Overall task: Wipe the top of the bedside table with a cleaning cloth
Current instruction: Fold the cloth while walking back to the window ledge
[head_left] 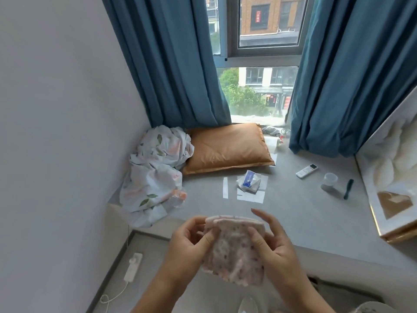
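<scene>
A pink speckled cleaning cloth [234,251] is folded and held up in front of me, above the lower grey surface [158,279]. My left hand [187,242] pinches its left edge with thumb and fingers. My right hand [275,245] grips its right side, thumb on the front and fingers spread behind. Whether the lower grey surface is the bedside table top, I cannot tell; it lies under my forearms.
A raised grey ledge [304,213] under the window holds a crumpled floral sheet [155,172], an orange pillow [228,147], a tissue pack [249,180], a white remote [306,171], a clear cup [330,179] and a dark pen [348,188]. A white power strip [133,265] lies bottom left. A framed picture [394,177] leans at the right.
</scene>
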